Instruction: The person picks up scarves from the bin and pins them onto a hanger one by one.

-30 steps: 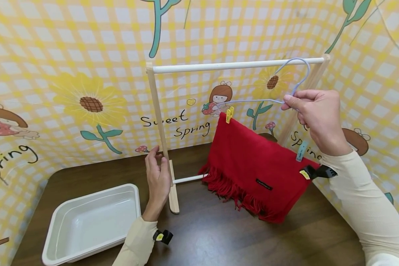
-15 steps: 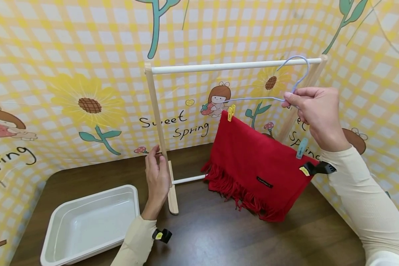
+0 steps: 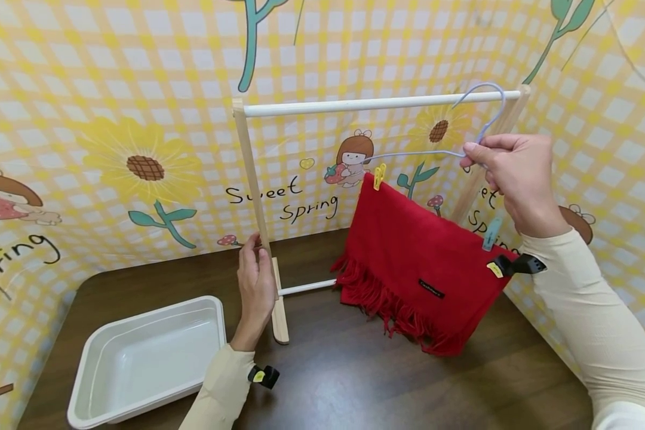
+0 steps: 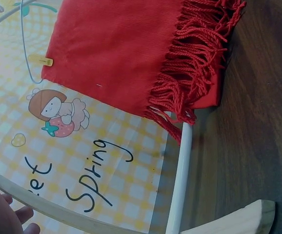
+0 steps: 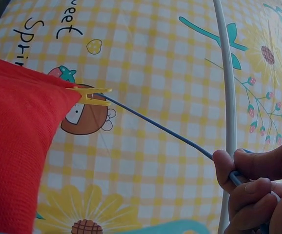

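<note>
In the head view my right hand (image 3: 518, 179) pinches a lilac wire clothes hanger (image 3: 414, 154) just below its hook. The hook rises above the white top rail (image 3: 355, 106) of a drying rack and overlaps it in this view. From the hanger hangs a folded red fringed scarf (image 3: 419, 263), tilted down to the right. A yellow clothespin (image 3: 378, 177) clips its left corner, a blue clothespin (image 3: 492, 233) its right side. My left hand (image 3: 255, 286) rests beside the rack's left wooden post (image 3: 255, 185), fingers fairly straight; in the left wrist view its fingertips (image 4: 24, 213) show at the post.
A white plastic basin (image 3: 156, 364) stands on the dark wooden table (image 3: 355, 388) at the left. The rack's lower white bar (image 3: 309, 288) passes behind the scarf. Patterned yellow checked cloth (image 3: 140, 71) covers the walls around.
My right hand has lifted the hanger and scarf slightly upward and a little to the right. The left hand has stayed at the post, its fingers drawing slightly closer to it.
</note>
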The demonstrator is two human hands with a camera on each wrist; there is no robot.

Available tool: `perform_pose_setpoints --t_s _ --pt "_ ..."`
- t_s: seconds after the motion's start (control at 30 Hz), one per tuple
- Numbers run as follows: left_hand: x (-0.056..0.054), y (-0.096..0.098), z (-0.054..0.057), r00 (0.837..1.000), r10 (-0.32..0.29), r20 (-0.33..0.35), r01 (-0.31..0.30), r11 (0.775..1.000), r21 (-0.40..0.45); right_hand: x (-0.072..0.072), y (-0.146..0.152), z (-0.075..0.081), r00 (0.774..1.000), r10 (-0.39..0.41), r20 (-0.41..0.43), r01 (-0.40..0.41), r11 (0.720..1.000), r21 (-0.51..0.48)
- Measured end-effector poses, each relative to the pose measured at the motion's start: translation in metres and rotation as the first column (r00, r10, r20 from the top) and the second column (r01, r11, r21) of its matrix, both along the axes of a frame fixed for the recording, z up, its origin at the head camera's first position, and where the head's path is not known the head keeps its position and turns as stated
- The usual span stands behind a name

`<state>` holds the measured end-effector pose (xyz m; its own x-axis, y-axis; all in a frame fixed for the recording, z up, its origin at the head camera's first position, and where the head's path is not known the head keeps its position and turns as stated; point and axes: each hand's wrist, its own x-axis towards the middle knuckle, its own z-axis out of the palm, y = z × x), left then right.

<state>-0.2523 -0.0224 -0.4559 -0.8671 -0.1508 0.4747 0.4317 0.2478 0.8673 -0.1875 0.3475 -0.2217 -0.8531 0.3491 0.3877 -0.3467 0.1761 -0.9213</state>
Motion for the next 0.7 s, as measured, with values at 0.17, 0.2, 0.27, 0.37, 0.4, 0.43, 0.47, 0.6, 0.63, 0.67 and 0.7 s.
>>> perform_pose_setpoints --t_s 0.17,0.2,0.27,0.37,0.4,0.43,0.47,0.6,0.63,0.67,0.7 --pt "-0.0013 0.0005 0.0003 1.0 0.0 0.004 0.0 1.0 -0.015 -0.0007 -0.0007 0.0033 1.0 0.009 0.0 -0.009 1.0 -0.016" --pt "-0.0015 0.0005 0.0001 1.0 0.001 0.005 -0.001 1.0 -0.015 -0.001 -0.0007 0.0038 1.0 0.008 0.0 -0.008 1.0 -0.011" --pt "-0.0018 0.0006 -0.0005 1.0 0.004 0.008 -0.004 1.0 -0.014 -0.0016 -0.0008 0.0045 1.0 0.007 0.003 -0.007 1.0 -0.005" --pt "-0.0016 0.0008 -0.0012 1.0 0.005 0.019 -0.005 1.0 -0.013 -0.0023 -0.0007 0.0046 1.0 -0.002 0.011 0.002 1.0 0.011" --pt "-0.0019 0.0011 -0.0017 1.0 0.008 0.022 -0.008 1.0 -0.018 -0.0026 -0.0007 0.0046 1.0 -0.004 0.013 0.004 1.0 0.013" --pt "-0.002 0.0013 -0.002 1.0 0.009 0.027 -0.008 1.0 -0.019 -0.003 -0.0005 0.0045 1.0 -0.006 0.016 0.006 1.0 0.014" --pt "-0.0022 0.0014 -0.002 0.999 0.009 0.032 -0.008 1.0 -0.021 -0.0034 -0.0004 0.0044 1.0 -0.01 0.016 0.01 1.0 0.017" --pt "-0.002 0.0019 -0.0015 0.998 0.008 0.059 -0.006 0.999 -0.032 -0.0053 0.0007 0.0041 1.0 -0.021 0.021 0.02 1.0 0.016" --pt "-0.0018 0.002 -0.0011 0.998 0.001 0.067 0.001 1.0 -0.03 -0.0056 0.0009 0.0041 0.999 -0.023 0.022 0.023 1.0 0.016" --pt "-0.0016 0.002 -0.0009 0.997 -0.002 0.073 0.005 1.0 -0.031 -0.0057 0.001 0.0041 0.999 -0.025 0.021 0.024 1.0 0.013" --pt "-0.0017 0.0021 -0.001 0.997 -0.005 0.078 0.007 0.999 -0.034 -0.0054 0.0013 0.0041 0.999 -0.024 0.026 0.024 1.0 0.011"
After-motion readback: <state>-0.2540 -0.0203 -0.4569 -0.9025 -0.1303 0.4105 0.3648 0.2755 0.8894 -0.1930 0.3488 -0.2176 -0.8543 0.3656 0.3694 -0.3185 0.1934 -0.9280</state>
